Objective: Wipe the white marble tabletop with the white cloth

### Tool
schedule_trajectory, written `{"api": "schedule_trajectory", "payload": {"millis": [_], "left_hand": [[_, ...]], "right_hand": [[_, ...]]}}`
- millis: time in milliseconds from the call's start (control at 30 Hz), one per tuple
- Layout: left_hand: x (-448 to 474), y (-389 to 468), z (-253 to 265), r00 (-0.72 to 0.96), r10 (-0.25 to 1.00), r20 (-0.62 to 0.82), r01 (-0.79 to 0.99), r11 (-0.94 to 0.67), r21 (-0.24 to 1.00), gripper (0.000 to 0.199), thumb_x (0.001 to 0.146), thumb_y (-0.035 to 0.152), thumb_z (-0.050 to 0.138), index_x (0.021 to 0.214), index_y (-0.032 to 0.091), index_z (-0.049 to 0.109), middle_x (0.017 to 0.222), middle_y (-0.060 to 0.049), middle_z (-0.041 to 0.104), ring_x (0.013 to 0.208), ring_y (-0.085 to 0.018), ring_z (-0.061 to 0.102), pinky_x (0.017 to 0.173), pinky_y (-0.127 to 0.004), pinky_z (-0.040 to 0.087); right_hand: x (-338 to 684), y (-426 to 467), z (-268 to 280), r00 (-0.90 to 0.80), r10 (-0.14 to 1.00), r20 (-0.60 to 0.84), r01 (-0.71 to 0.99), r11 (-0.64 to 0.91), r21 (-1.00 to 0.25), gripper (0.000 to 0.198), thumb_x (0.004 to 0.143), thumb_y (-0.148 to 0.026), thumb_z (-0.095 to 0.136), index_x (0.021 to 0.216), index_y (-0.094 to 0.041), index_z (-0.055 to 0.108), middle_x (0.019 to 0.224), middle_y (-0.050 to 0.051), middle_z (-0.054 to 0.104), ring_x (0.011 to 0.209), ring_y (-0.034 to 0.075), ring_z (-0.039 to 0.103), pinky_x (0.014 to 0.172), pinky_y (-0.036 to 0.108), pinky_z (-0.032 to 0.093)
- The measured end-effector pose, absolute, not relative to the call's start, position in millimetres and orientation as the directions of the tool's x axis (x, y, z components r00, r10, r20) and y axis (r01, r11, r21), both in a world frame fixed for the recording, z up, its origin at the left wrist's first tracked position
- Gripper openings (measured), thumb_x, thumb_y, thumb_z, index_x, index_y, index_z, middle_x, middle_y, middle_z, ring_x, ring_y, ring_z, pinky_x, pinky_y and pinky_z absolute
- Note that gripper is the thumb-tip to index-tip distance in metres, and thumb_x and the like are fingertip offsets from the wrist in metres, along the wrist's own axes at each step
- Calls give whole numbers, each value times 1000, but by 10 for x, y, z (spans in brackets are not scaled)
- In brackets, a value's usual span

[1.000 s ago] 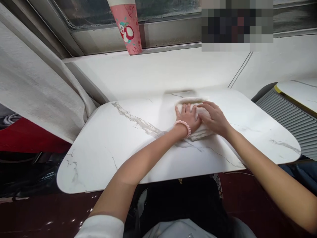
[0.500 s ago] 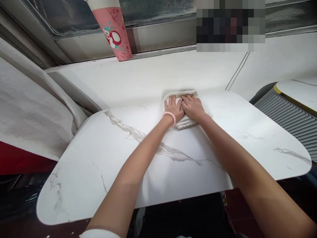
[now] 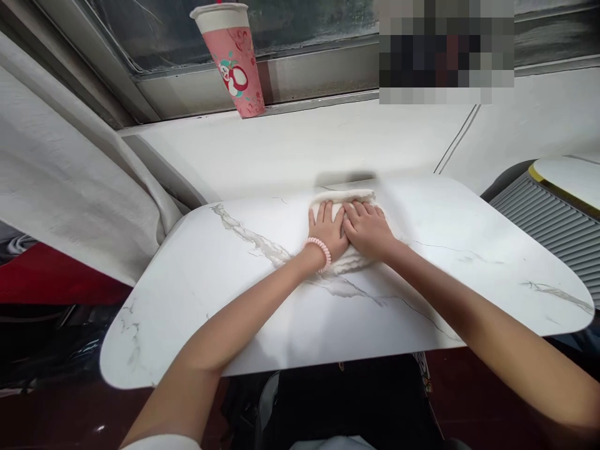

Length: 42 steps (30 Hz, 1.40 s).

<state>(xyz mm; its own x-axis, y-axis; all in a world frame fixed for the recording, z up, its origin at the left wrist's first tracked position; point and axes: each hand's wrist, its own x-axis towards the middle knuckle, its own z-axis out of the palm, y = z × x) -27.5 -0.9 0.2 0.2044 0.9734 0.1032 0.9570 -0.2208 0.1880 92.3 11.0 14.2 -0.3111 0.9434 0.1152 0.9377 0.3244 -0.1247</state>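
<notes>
Left hand [image 3: 327, 234] and right hand [image 3: 368, 230] are lying flat on a folded white towel [image 3: 347, 196], left fingers fanned wide, right ones narrower. Towel is sitting on the marble-patterned worktop [image 3: 164, 281]. Risk: uneven pressure (my guess) bunching it, palms skidding.

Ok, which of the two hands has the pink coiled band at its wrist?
The left hand, spread on the white cloth: the pink coiled band circles its wrist, whereas the right hand has a bare wrist.
</notes>
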Motion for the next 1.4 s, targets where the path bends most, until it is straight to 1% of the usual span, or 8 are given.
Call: {"api": "schedule_trajectory", "payload": {"millis": [100,200,333,433,667,833,1067,1400], "left_hand": [[-301,-586,19,266,957,112,945,-282,167,58,97,39,36,149,13,34,158,-19,26,148,-32,18,119,-57,13],[-320,-1134,30,325,936,137,932,-342,123,60,98,42,34,149,11,34,156,-22,30,146,-35,23,117,-60,18],[-397,-1544,52,339,931,138,935,-349,63,63,95,43,36,147,7,36,154,-23,33,145,-37,25,118,-58,21],[-547,-1575,104,316,945,86,944,-322,71,63,92,42,41,146,8,40,154,-21,34,145,-35,25,119,-55,21],[-1066,-1080,170,250,968,-13,963,-247,112,56,92,29,39,146,11,39,156,-16,32,146,-29,24,119,-49,21],[-1319,-427,79,130,990,58,983,-136,122,50,97,29,32,144,16,40,157,-13,32,146,-24,26,120,-48,17],[-1479,333,15,183,979,93,962,-198,189,49,97,33,33,145,22,39,156,-8,34,145,-20,26,120,-46,14],[-1796,802,-2,173,975,136,964,-196,182,49,97,34,32,144,23,40,154,-6,37,144,-20,29,120,-46,18]], "right_hand": [[1014,-349,288,-412,910,54,909,414,-51,43,95,-31,31,127,-13,54,122,16,58,110,33,50,92,48,40],[1095,-736,351,-481,875,49,875,483,-40,33,92,-25,32,109,-15,60,107,14,60,96,30,51,82,43,41],[1044,-1102,216,-501,845,187,843,525,-114,31,92,-25,33,104,-17,60,109,14,57,99,29,49,89,45,39],[879,-1226,74,-486,834,261,831,533,-156,37,94,-27,33,117,-16,59,123,18,54,111,32,46,102,49,34],[271,-828,-26,-429,869,248,842,484,-239,47,97,-30,28,132,-10,52,146,21,41,132,38,34,109,60,22],[-75,-189,-21,-368,883,291,847,448,-287,41,97,-27,30,122,-13,59,144,15,47,128,32,40,111,52,22],[-256,445,-75,-254,913,318,873,358,-332,41,97,-27,28,120,-14,60,139,16,51,125,33,42,108,55,23],[-611,951,-81,-251,903,348,877,364,-312,41,96,-24,27,113,-16,63,124,14,61,117,31,47,107,54,24]]}}
